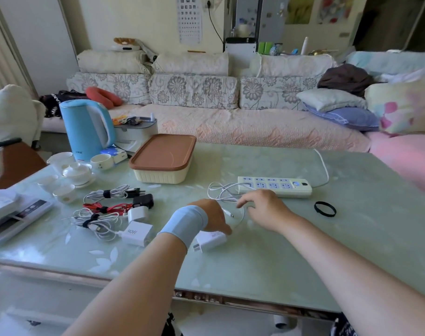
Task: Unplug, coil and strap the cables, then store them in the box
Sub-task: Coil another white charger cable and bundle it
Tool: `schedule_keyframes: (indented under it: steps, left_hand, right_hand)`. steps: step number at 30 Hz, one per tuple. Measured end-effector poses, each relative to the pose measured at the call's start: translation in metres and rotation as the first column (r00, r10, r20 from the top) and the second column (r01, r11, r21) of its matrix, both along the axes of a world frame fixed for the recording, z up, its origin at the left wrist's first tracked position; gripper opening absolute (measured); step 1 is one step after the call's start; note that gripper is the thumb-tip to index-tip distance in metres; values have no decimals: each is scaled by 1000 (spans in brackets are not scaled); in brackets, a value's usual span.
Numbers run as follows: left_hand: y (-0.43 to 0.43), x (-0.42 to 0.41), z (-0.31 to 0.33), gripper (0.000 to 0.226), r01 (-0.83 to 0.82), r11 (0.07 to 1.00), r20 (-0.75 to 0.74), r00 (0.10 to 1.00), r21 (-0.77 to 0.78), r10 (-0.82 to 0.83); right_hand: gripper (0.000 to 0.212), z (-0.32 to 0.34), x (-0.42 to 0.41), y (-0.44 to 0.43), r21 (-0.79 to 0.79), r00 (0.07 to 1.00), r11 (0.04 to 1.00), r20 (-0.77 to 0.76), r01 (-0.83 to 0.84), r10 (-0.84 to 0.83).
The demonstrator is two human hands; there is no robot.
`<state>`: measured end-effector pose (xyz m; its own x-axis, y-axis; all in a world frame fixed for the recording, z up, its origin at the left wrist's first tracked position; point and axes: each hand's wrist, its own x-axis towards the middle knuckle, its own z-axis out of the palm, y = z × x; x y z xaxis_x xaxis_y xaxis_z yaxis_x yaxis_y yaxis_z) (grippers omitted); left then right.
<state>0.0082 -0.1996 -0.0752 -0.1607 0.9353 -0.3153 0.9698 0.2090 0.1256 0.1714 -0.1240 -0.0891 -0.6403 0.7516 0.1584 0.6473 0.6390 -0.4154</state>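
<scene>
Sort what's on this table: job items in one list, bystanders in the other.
Job: loose white cable, white charger, power strip, black strap, three strapped cable bundles, lidded box.

Bystanders: blue kettle, tea cups, grey container.

- The left hand (212, 215) is turning its back to the camera, hiding its fingers and whatever its grip is closing on.
- The white charger (210, 240) is lying partly under that wrist, its label too blurred to read.
- The thin white cable (224, 190) is vanishing behind both hands.
- The box (161, 163) is keeping its contents under its lid.
- The desk (279, 251) is running off the left edge.
</scene>
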Motion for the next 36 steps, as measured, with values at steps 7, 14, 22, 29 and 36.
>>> schedule_keyframes:
  steps: [7,14,22,29,36]
  left_hand:
    - [12,53,-2,44,19,1000,22,1000,-21,-19]
    - [29,67,-2,32,3,983,422,903,-181,75]
    - [54,54,4,6,36,884,182,974,466,-135]
    - [57,44,-20,26,5,924,160,985,382,-72]
    - [51,-12,-14,26,-503,692,470,843,518,261]
  right_hand:
    - [34,-11,34,3,29,985,995,-143,98,-93]
    - [35,-22,44,6,-288,952,908,50,304,-303]
    - [54,-28,37,9,-299,959,914,161,274,-235]
    - [38,-19,63,22,-152,972,979,213,135,-101]
    - [44,-3,87,36,44,879,977,429,209,-207]
